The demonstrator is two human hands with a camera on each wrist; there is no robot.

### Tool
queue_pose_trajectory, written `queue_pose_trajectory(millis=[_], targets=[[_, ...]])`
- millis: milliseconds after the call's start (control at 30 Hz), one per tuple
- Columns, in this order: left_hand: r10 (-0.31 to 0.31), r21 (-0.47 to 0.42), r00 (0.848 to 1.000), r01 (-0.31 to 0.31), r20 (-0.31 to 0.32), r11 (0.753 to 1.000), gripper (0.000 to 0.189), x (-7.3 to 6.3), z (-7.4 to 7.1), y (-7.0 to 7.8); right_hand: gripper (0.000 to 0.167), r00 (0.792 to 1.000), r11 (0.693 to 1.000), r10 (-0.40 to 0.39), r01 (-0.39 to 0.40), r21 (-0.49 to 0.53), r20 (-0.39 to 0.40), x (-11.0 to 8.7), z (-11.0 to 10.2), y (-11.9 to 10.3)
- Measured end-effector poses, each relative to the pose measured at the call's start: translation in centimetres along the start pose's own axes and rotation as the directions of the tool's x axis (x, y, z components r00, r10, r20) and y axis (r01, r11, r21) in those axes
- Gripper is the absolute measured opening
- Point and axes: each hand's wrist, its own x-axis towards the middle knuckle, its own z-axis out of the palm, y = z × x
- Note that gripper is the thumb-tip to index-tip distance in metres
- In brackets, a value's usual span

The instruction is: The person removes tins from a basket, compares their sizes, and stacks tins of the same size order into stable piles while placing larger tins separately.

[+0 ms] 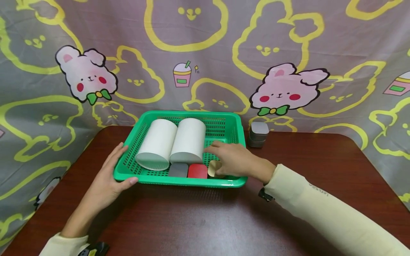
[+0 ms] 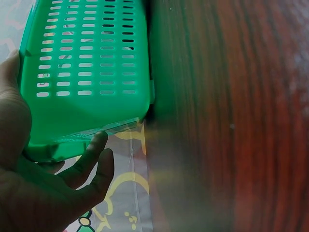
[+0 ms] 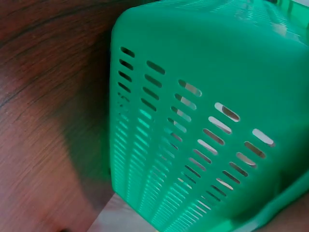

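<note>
A green plastic basket (image 1: pixel 205 182) stands on the table, its slotted side filling much of the right wrist view. My left hand (image 1: pixel 105 183) grips its near left corner, thumb over the front rim; in the left wrist view the fingers (image 2: pixel 91 159) curl about the corner. Inside, two white cylinders (image 1: pixel 157 142) lie side by side. Along the front wall sit a dark grey small box (image 1: pixel 178 170), a red small box (image 1: pixel 197 171) and a gold small box (image 1: pixel 214 168). My right hand (image 1: pixel 238 160) reaches over the right rim and pinches the gold box, partly covering it.
A stack of small grey rounded boxes (image 1: pixel 258 134) stands just right of the basket at the table's back. The dark reddish wooden table (image 1: pixel 198 220) has a patterned curtain (image 1: pixel 205 53) hanging behind it.
</note>
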Motion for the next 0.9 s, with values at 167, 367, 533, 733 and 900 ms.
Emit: queue_pose_trajectory(millis=[167, 367, 533, 733, 900], targets=[[-0.010, 0.001, 1.000, 0.010, 0.003, 1.000, 0.103, 0.03, 0.00, 0.12, 0.065, 1.000, 1.000, 0.007, -0.007, -0.023, 0.008, 0.02, 0.02, -0.13], [-0.010, 0.004, 1.000, 0.010, 0.001, 1.000, 0.103, -0.01, -0.03, 0.10, 0.064, 1.000, 0.998, -0.003, 0.004, -0.059, 0.030, 0.06, 0.11, -0.17], [-0.009, 0.004, 1.000, 0.009, 0.002, 1.000, 0.103, -0.01, -0.02, 0.00, 0.061, 0.999, 0.995, -0.022, 0.025, -0.092, 0.036, 0.08, 0.30, -0.19], [-0.003, 0.005, 1.000, 0.003, -0.002, 1.000, 0.104, 0.03, 0.01, -0.08, 0.067, 0.997, 0.990, -0.035, 0.044, -0.134, 0.070, 0.18, 0.31, -0.21], [-0.003, 0.002, 1.000, 0.003, -0.003, 1.000, 0.104, 0.02, 0.06, -0.11, 0.062, 0.991, 0.989, -0.070, 0.083, -0.119, 0.115, 0.42, 0.34, -0.25]])
